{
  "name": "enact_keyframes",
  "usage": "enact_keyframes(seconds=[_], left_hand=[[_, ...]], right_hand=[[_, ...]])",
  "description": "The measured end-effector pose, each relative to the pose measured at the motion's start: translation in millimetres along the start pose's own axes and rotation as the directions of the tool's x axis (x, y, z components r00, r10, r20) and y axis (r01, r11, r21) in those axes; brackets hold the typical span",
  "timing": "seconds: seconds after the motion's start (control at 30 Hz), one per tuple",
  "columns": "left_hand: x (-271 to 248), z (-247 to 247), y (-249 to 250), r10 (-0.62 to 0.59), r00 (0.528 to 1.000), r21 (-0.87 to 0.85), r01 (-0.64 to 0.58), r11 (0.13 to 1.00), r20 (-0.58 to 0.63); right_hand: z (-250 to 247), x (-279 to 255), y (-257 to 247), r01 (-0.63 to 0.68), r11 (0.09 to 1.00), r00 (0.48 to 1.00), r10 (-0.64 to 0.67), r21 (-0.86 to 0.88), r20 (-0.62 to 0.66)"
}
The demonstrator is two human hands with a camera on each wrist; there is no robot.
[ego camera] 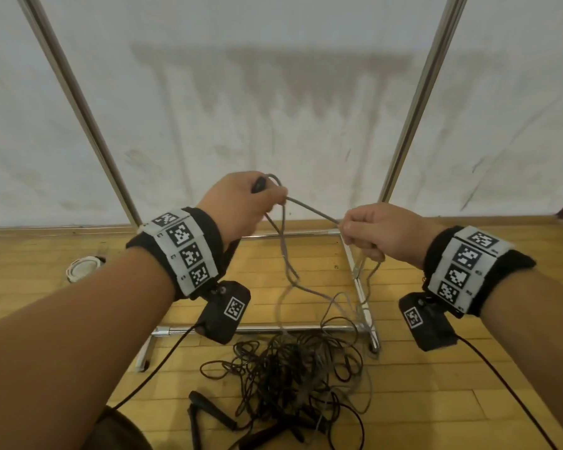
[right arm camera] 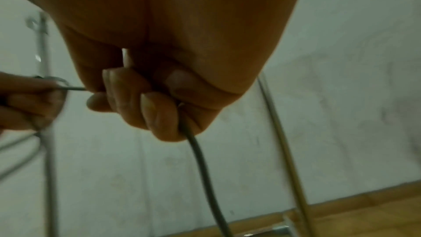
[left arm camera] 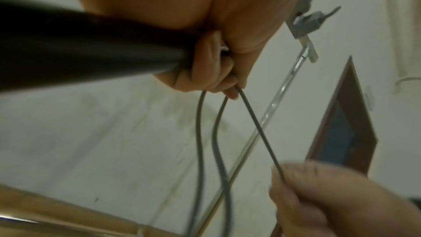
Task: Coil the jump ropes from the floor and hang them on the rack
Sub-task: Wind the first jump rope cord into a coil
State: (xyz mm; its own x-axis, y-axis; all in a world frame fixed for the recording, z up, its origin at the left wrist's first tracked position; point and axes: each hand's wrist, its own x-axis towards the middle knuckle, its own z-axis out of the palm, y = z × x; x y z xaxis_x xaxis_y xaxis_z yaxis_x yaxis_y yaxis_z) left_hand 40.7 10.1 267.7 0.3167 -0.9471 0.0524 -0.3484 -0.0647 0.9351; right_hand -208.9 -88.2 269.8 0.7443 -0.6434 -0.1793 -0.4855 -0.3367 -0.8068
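Left hand [ego camera: 241, 203] grips a black handle [ego camera: 259, 185] plus gathered loops of the grey rope [ego camera: 309, 209] — it serves as the anchor for the coil. Right hand [ego camera: 376, 232] is fisted round the same rope, pulling a taut span across, probably to feed the next loop. The rest trails down into the tangled pile [ego camera: 293, 362] on the near floor; the rack [ego camera: 359, 277] stands just beyond, nothing hung.

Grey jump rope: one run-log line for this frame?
step: coiling | left hand: grips black handle plus grey jump rope loops | right hand: grips rope | tangled pile: on floor | rack: nothing hung in view
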Motion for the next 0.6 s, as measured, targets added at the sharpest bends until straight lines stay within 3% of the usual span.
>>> enact_keyframes(seconds=[0.13,0.23,0.3,0.4,0.5,0.6], left_hand=[[6,-24,-9,-0.02,0.972,0.025,0.026,0.999,-0.233],[13,-46,-21,-0.099,0.902,-0.066,0.078,0.995,-0.421],[14,-58,-33,-0.158,0.868,-0.077,0.139,0.987,-0.47],[10,-56,-49,-0.231,0.886,-0.058,0.227,0.972,-0.402],[6,-38,-46,-0.221,0.939,-0.065,0.212,0.975,-0.264],[0,-12,-32,-0.133,0.991,-0.124,0.129,0.984,-0.029]], right_hand=[[-19,-5,47,-0.071,0.97,0.997,0.065,-0.234,-0.037],[-29,-14,86,-0.179,0.919,0.983,0.18,-0.35,-0.031],[-34,-21,106,-0.282,0.861,0.957,0.282,-0.424,-0.065],[-31,-18,100,-0.345,0.739,0.931,0.346,-0.578,-0.112],[-19,-3,60,-0.252,0.797,0.966,0.236,-0.549,-0.102],[-2,8,15,-0.105,0.883,0.994,0.074,-0.457,-0.087]])
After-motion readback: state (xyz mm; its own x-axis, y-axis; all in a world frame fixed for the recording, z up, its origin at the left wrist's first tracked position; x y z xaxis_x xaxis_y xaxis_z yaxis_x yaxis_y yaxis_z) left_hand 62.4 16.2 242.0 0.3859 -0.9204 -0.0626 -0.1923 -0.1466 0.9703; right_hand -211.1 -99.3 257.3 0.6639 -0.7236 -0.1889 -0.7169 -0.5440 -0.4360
